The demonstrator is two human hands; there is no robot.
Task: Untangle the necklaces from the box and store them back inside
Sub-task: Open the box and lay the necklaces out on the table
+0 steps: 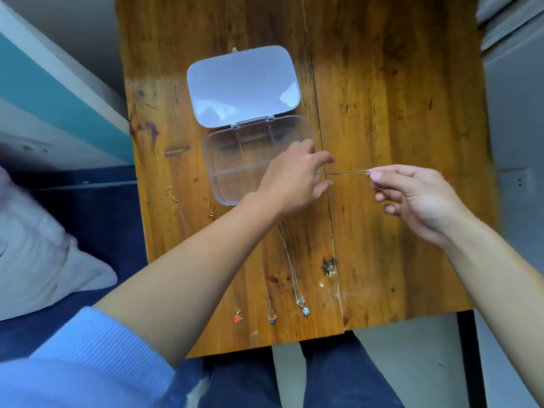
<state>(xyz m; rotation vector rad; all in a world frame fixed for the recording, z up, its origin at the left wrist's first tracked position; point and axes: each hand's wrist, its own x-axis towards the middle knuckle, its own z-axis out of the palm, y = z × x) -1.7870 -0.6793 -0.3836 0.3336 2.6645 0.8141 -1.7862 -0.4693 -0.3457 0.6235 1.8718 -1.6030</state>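
A clear plastic box point(235, 148) with dividers lies open on the wooden table point(397, 113), its lid point(243, 83) flat behind it. My left hand point(294, 181) hovers over the box's right front corner, fingers pinched on a thin silver chain. My right hand point(418, 198) pinches the same chain point(348, 173), stretched taut between the hands. This chain runs down under my left hand to a blue-stone pendant point(304, 307). Two more necklaces lie beside it, with a red pendant point(238, 318) and a small dark pendant point(271, 319).
Two chain clasps point(173, 195) point(209, 207) lie left of the box. A white pillow point(38, 245) rests on dark blue bedding at the left. White walls flank the table on both sides. My knees are under the table's near edge.
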